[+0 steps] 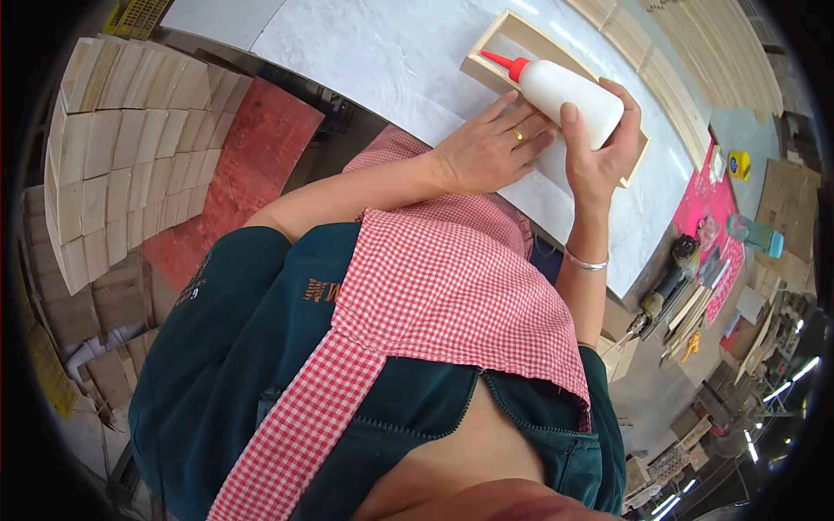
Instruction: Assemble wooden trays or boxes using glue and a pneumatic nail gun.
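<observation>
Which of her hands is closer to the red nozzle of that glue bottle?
Left. The left hand lies flat beside the white glue bottle, fingertips near the red nozzle. The right hand grips the bottle's base, farther from it.

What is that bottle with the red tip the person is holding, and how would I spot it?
Start at the big white worktable near the top of the picture, where a shallow open wooden frame lies. Just over that frame, the right hand grips a white squeeze bottle, while the left hand rests flat beside it. Its pointed red nozzle sets it apart from everything else on the table.
</observation>
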Tool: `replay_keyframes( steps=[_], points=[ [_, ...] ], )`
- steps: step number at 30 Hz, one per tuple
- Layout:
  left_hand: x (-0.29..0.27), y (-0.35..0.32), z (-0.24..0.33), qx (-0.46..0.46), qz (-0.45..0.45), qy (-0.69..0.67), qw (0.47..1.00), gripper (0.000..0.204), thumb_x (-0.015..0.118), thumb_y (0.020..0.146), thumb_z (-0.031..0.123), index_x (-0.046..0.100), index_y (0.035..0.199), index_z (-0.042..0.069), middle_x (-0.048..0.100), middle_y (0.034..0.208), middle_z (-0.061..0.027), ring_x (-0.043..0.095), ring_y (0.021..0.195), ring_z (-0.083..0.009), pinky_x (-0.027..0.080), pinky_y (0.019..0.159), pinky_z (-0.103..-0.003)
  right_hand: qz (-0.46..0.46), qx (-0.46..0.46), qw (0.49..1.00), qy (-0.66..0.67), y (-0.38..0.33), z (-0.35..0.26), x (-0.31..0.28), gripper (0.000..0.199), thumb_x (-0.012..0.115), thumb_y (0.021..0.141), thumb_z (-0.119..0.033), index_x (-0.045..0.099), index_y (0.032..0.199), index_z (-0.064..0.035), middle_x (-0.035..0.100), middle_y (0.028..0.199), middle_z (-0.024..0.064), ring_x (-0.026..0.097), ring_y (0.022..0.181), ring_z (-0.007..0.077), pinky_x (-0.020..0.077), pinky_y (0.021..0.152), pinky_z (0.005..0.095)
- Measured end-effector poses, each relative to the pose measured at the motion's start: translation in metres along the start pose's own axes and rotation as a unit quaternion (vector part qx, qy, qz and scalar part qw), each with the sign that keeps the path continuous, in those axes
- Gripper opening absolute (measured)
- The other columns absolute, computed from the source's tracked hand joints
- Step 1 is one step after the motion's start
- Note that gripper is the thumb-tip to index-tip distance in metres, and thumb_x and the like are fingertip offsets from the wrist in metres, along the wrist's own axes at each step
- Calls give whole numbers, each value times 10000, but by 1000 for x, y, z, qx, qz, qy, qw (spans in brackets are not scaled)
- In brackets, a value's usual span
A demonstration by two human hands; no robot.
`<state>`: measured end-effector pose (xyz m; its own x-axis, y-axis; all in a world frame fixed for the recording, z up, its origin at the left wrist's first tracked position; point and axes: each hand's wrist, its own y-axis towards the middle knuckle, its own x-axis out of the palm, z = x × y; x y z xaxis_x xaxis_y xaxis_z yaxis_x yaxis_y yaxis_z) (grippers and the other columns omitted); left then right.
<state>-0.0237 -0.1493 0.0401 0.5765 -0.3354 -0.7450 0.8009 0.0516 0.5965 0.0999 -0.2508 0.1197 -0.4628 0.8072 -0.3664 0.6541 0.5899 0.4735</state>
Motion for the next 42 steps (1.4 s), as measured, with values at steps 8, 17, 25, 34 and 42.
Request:
replay_keyframes(
  steps=[8, 17, 25, 34, 42],
  points=[
    [-2, 0, -1, 4, 10, -6, 1000, 455, 701, 843, 226, 601, 1248, 45, 533, 1412, -121, 437, 1389, -301, 271, 1208, -494, -17, 0, 1000, -18, 8, -3, 8, 526, 797, 829, -185, 533, 1261, -42, 645, 1082, 161, 676, 871, 287, 564, 688, 336],
    [-3, 4, -2, -8, -12, -7, 1000, 437, 700, 845, 219, 608, 1233, 41, 500, 1475, -129, 400, 1435, -290, 256, 1217, -494, 13, 4, 998, -53, 21, -1, 12, 522, 801, 840, -215, 538, 1256, -40, 648, 1064, 168, 678, 854, 292, 562, 688, 345],
    [-5, 2, 0, -14, -34, -25, 999, 466, 693, 868, 222, 591, 1287, 45, 446, 1542, -126, 332, 1491, -291, 238, 1229, -514, 64, -27, 992, -103, 41, 12, 21, 494, 811, 837, -233, 562, 1216, -38, 649, 1032, 160, 671, 835, 276, 560, 705, 344],
    [-7, 4, -1, -15, -44, -32, 998, 445, 688, 875, 218, 596, 1271, 35, 417, 1573, -126, 308, 1507, -299, 234, 1231, -526, 96, -18, 987, -126, 49, 12, 14, 492, 825, 830, -259, 573, 1190, -39, 660, 995, 152, 665, 824, 266, 559, 701, 350],
    [-7, 4, 0, -14, -50, -37, 998, 426, 692, 870, 203, 601, 1249, 30, 412, 1577, -132, 310, 1507, -301, 234, 1230, -528, 120, 52, 980, -147, 37, 11, -19, 476, 822, 836, -277, 584, 1177, -46, 665, 997, 156, 664, 836, 266, 563, 715, 359]
  ],
)
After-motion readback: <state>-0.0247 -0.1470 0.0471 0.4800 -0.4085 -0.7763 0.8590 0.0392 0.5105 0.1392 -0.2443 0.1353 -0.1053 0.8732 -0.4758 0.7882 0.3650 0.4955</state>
